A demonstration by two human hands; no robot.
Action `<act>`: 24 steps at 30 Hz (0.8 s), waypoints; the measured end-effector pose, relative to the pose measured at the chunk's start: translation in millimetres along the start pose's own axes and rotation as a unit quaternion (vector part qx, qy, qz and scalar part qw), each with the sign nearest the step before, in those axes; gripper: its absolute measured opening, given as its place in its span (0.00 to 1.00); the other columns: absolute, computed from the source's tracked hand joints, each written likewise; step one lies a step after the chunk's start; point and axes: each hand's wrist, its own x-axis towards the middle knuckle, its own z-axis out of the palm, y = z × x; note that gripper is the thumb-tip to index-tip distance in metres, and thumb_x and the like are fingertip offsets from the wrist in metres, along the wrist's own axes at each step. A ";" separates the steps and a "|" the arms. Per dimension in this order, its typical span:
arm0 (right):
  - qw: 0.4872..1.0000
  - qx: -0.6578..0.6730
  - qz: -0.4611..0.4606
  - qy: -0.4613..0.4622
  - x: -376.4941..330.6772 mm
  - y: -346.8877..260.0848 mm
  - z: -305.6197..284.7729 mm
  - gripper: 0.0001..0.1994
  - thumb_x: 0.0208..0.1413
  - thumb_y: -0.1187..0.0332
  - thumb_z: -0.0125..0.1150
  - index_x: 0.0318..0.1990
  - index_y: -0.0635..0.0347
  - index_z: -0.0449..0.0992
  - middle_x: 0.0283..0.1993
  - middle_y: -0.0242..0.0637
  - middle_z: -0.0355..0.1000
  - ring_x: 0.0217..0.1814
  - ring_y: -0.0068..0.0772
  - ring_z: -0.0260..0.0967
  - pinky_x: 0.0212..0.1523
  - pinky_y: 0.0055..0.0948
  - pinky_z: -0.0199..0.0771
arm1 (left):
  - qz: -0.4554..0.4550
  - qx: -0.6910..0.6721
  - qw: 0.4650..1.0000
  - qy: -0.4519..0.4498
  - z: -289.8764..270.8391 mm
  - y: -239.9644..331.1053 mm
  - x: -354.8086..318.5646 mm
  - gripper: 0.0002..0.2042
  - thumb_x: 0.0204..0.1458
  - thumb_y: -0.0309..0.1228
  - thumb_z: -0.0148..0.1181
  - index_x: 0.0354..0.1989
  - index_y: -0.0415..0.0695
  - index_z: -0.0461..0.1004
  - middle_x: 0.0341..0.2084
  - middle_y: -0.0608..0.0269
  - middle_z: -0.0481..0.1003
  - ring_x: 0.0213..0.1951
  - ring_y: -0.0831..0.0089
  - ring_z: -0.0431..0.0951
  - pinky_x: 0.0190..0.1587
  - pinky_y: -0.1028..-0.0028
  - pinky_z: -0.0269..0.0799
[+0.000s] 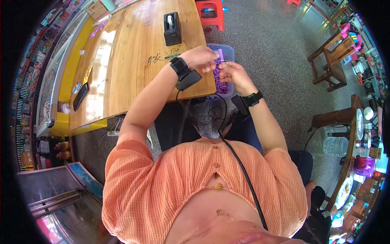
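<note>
A short light-purple strip [221, 55] stands up between my hands, over a clear plastic bin [230, 52]. The fingers of my left hand [200, 58] are bent, and its fingertips pinch the strip from the left. My right hand [237, 76] has thumb and index finger pressed together at the strip's lower end. Many small purple pieces [222, 84] lie in the bin below, partly covered by my fingers. A teal pen-like stick [172, 56] rests on the wooden table [134, 53], just beyond my left wrist.
On the table stand a black tape dispenser [172, 30] and, at the left edge, a dark phone [81, 96]. A red stool [211, 15] is beyond the table. At the right are a wooden chair [331, 61] and a cluttered table. A black cable [243, 171] runs down over my shirt.
</note>
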 end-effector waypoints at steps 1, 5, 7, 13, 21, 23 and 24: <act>1.000 0.003 -0.003 -0.003 0.4 0.8 0.4 0.12 0.67 0.59 0.53 0.44 0.58 0.74 0.32 0.29 0.72 0.34 0.23 0.72 0.39 0.25 0.75 | -0.015 -0.043 0.998 -0.033 -2.0 0.3 -0.8 0.15 0.62 0.41 0.55 0.35 0.39 0.74 0.23 0.62 0.75 0.19 0.74 0.72 0.21 0.75 0.67; 0.998 -0.064 0.005 -0.004 -2.4 -4.7 -1.8 0.12 0.67 0.58 0.54 0.43 0.58 0.75 0.34 0.30 0.73 0.34 0.22 0.72 0.37 0.24 0.75 | 0.016 -0.116 0.989 -0.092 -0.6 -23.5 17.8 0.16 0.62 0.41 0.54 0.36 0.37 0.74 0.26 0.58 0.76 0.23 0.70 0.75 0.25 0.74 0.71; 0.992 -0.120 0.034 0.018 -10.2 -31.0 -1.0 0.13 0.65 0.57 0.56 0.42 0.58 0.77 0.32 0.29 0.74 0.33 0.20 0.71 0.36 0.22 0.73 | 0.050 -0.130 0.987 -0.084 4.5 -22.7 9.5 0.18 0.62 0.42 0.54 0.39 0.35 0.74 0.27 0.57 0.76 0.25 0.70 0.77 0.27 0.74 0.73; 0.963 -0.260 -0.030 -0.055 27.7 -121.5 25.3 0.13 0.61 0.56 0.61 0.40 0.56 0.80 0.28 0.22 0.73 0.28 0.12 0.66 0.28 0.15 0.63 | 0.077 -0.136 0.987 -0.040 10.5 -25.2 7.7 0.12 0.61 0.33 0.51 0.36 0.34 0.73 0.26 0.52 0.77 0.23 0.65 0.79 0.26 0.70 0.78; 0.948 -0.310 -0.013 -0.066 171.2 -139.7 111.7 0.13 0.57 0.59 0.67 0.40 0.59 0.79 0.32 0.23 0.75 0.22 0.09 0.57 0.18 0.14 0.53 | 0.121 -0.090 0.988 -0.026 16.2 -34.6 20.8 0.13 0.60 0.29 0.49 0.36 0.30 0.75 0.25 0.53 0.79 0.20 0.67 0.80 0.21 0.72 0.77; 0.942 -0.330 0.034 -0.044 197.1 -134.9 121.0 0.13 0.55 0.60 0.68 0.39 0.60 0.79 0.32 0.25 0.77 0.20 0.10 0.54 0.15 0.15 0.49 | 0.161 -0.017 0.985 -0.057 13.1 -43.2 31.3 0.09 0.54 0.26 0.52 0.27 0.36 0.78 0.21 0.56 0.78 0.21 0.68 0.81 0.22 0.71 0.78; 0.947 -0.315 0.045 -0.045 206.7 -132.1 120.4 0.12 0.55 0.61 0.68 0.38 0.60 0.79 0.32 0.26 0.77 0.19 0.09 0.53 0.14 0.15 0.47 | 0.162 -0.017 0.985 -0.057 14.6 -42.0 34.8 0.09 0.54 0.26 0.52 0.27 0.36 0.78 0.21 0.56 0.78 0.21 0.68 0.81 0.22 0.71 0.78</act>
